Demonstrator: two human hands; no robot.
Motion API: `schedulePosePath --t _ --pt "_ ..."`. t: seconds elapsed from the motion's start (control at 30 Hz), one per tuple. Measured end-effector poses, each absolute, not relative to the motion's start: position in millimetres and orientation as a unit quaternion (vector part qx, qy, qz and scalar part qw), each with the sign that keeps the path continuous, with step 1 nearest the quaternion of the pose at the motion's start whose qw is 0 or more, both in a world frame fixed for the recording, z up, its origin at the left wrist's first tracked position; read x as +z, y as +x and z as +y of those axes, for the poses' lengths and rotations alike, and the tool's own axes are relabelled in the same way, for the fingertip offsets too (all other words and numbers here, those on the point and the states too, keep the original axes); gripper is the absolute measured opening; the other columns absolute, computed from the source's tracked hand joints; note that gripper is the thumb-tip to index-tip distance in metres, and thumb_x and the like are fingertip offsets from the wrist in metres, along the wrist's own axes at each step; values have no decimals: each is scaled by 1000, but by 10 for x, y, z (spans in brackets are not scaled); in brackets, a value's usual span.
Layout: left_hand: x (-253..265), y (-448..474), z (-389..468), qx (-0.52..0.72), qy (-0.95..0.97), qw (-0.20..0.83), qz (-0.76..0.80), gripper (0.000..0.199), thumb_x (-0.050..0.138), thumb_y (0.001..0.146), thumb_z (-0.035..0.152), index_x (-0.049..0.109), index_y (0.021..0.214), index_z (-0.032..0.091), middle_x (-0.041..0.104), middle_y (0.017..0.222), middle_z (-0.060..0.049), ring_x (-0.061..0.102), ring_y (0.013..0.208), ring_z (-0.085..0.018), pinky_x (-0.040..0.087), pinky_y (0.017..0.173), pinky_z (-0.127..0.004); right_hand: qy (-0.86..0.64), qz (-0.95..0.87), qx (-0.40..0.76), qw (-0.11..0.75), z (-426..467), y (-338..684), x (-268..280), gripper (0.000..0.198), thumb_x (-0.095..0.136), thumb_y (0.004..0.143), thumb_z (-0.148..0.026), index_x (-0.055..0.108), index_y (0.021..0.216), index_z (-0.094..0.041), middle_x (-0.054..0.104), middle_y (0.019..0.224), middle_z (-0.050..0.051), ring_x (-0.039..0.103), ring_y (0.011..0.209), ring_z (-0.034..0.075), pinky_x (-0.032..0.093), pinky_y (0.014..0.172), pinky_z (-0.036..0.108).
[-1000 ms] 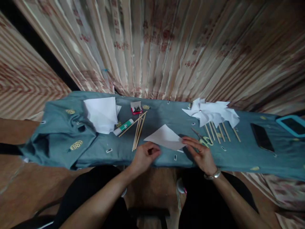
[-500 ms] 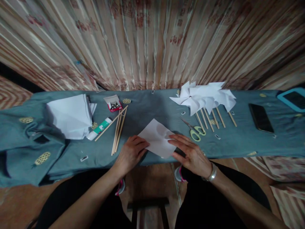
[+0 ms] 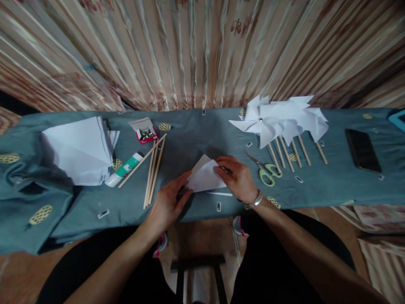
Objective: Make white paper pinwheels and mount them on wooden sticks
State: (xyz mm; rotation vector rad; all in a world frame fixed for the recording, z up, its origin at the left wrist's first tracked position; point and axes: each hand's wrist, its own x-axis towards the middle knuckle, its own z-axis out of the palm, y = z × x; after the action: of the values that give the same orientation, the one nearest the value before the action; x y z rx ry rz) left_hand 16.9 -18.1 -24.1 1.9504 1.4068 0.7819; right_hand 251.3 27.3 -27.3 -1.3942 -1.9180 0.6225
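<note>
A white paper square [image 3: 205, 175] is held between my hands near the table's front edge, one part folded up over the other. My left hand [image 3: 171, 198] pinches its left corner between thumb and fingers. My right hand [image 3: 237, 177], with a silver bracelet at the wrist, grips the lifted right edge. Below the sheet a thin white paper strip [image 3: 220, 194] lies on the cloth. Scissors with green handles [image 3: 265, 169] lie just right of my right hand. Several wooden sticks [image 3: 154, 177] rest left of my left hand.
On the blue-green cloth [image 3: 190, 131] are a paper stack [image 3: 76, 152], a glue stick [image 3: 125, 169] and a red box of metal pins [image 3: 146, 134] to the left. To the right are several paper pinwheels [image 3: 278, 120] on sticks, a black phone [image 3: 363, 150] and a blue-framed device [image 3: 398, 120].
The paper has gone from lying flat to being folded over. My right hand has moved left and up with its edge. The view has shifted slightly.
</note>
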Motion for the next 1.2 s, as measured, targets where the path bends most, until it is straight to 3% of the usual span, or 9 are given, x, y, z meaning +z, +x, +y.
schedulePosePath --t 0.3,0.6,0.9,1.2 --pt "-283 90 -171 300 762 259 512 39 55 93 33 58 128 15 74 102 -9 72 86 -19 60 80 -34 -529 -801 77 269 330 2401 -278 20 52 95 -25 71 89 -20 70 113 10 62 106 27 51 97 44" --pt "-245 82 -167 286 786 221 502 30 54 95 25 60 123 15 65 118 -10 69 98 -19 59 87 -32 -549 -779 105 284 402 2347 -276 10 60 89 -21 68 84 -17 71 109 13 62 103 28 51 93 42" --pt "-261 68 -163 287 794 217 490 26 53 95 24 63 117 16 65 117 -10 68 103 -20 58 92 -34 -564 -765 107 290 424 2325 -292 9 60 87 -20 65 80 -21 71 107 10 62 102 27 51 92 41" --pt "-239 68 -164 270 795 228 493 23 51 96 25 65 113 18 65 117 -9 68 100 -20 60 86 -34 -570 -762 108 288 441 2305 -283 11 57 87 -18 62 77 -21 69 97 9 60 93 25 49 87 39"
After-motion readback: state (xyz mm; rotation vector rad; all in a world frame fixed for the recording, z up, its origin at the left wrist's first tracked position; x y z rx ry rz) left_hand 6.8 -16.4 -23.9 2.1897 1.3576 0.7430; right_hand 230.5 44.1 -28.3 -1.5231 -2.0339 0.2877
